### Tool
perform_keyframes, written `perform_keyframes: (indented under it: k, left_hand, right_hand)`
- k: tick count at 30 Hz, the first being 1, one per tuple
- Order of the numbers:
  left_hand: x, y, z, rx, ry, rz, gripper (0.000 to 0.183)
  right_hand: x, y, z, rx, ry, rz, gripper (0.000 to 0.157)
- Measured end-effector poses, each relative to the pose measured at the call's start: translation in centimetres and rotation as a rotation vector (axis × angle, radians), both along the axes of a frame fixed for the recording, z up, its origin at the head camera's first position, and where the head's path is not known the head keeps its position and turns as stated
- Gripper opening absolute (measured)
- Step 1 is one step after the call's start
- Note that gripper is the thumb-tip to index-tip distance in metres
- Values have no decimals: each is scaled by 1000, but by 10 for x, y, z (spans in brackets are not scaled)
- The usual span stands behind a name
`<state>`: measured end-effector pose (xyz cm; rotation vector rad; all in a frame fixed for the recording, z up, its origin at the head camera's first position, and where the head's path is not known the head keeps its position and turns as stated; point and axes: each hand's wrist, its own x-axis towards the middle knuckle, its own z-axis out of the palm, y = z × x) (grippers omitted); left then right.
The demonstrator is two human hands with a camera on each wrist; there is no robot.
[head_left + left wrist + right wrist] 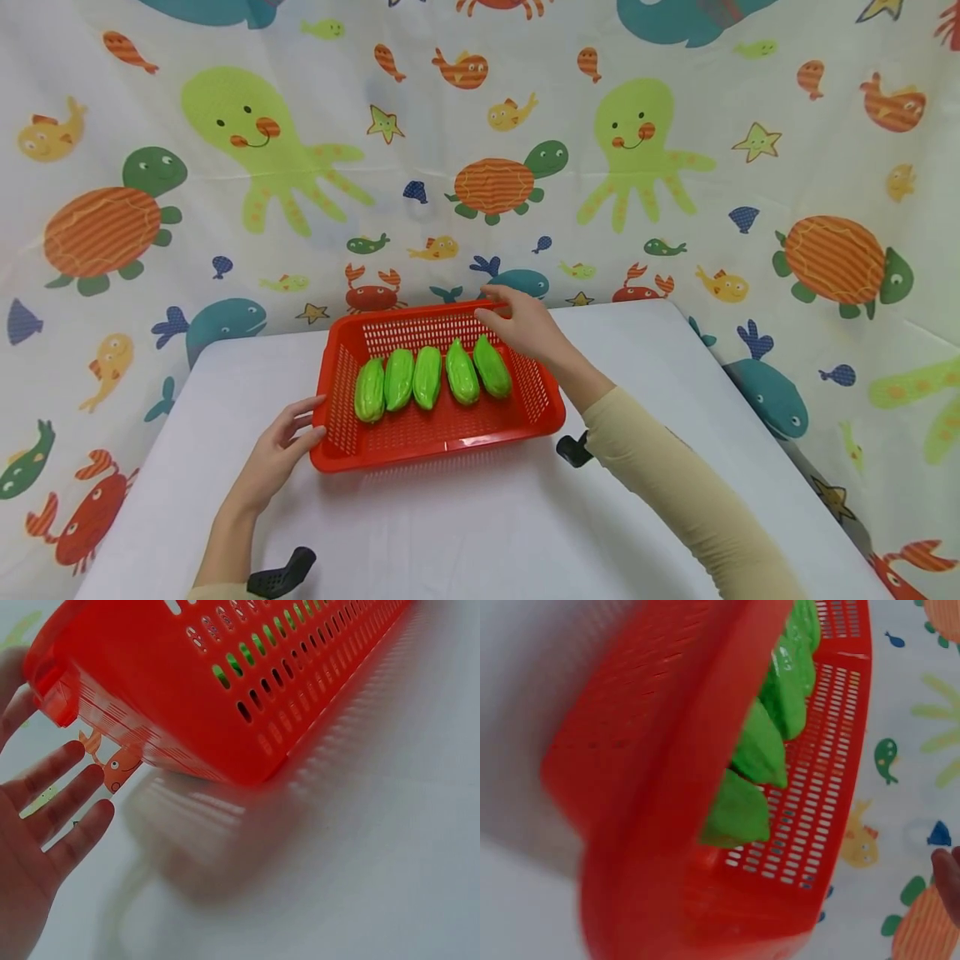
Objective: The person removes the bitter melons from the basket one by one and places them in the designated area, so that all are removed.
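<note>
A red plastic basket point(427, 450) with slotted sides stands on the white-covered table. Inside, several glossy green, oblong, ridged vegetables point(427, 377) lie side by side in a row, stems toward the back. At the basket's left rim is my left hand point(273, 454), its fingertips right at the edge; in the left wrist view three of its fingers point(56, 810) extend loosely below the rim. My right hand point(521, 325) reaches over the back right of the basket, thumb and fingers apart, with nothing between them. Only a bit of that hand shows in the right wrist view.
The white tabletop point(420, 533) spreads in front of the basket and to both sides. Behind stands a white cloth point(427, 83) printed with sea animals. Black devices are worn at the left wrist point(283, 573) and the right wrist point(573, 450).
</note>
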<state>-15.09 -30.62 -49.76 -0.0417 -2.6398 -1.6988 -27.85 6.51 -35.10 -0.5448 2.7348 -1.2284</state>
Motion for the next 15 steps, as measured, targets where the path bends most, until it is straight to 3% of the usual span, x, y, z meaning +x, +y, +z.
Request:
perform_keyframes:
  k: [6,15]
  left_hand:
    - [-1,-1,1,1,18,-7,54]
    - [1,2,-4,66,30,-12,55]
  right_hand:
    - [-16,-16,4,-40,-66,-16,57]
    - [-33,-26,-9,-142,-231,-102,58]
